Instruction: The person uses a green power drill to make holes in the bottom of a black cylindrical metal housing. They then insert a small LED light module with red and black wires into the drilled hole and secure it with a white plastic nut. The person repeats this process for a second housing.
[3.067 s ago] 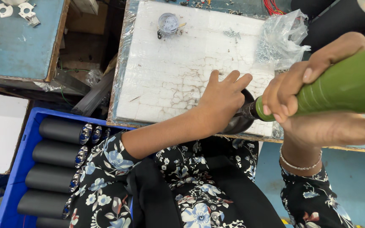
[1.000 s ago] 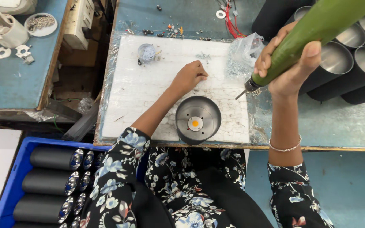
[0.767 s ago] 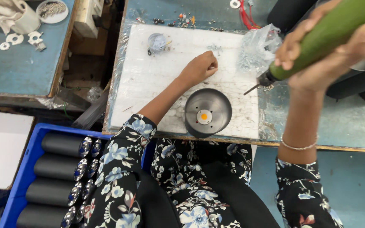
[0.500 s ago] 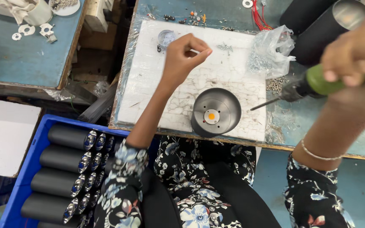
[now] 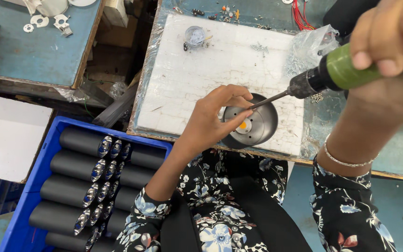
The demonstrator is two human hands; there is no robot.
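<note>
A round dark metal lamp housing (image 5: 262,126) with a yellow disc at its centre lies on the white foam pad (image 5: 211,70) near the bench's front edge. My left hand (image 5: 211,121) rests on the housing's left rim, thumb and fingers pinched at the driver's tip; whether a screw is between them is too small to tell. My right hand (image 5: 388,32) grips a green electric screwdriver (image 5: 336,74), whose bit slants down-left to the fingertips over the housing.
A blue crate (image 5: 38,186) of black cylinders stands at lower left. A clear bag of screws (image 5: 309,46) and a small clear cup (image 5: 194,36) lie on the pad's far side. A second blue bench (image 5: 33,51) with white parts is at upper left.
My left hand came back from the far part of the pad to the housing's rim. The screwdriver swung down so its bit meets my fingertips.
</note>
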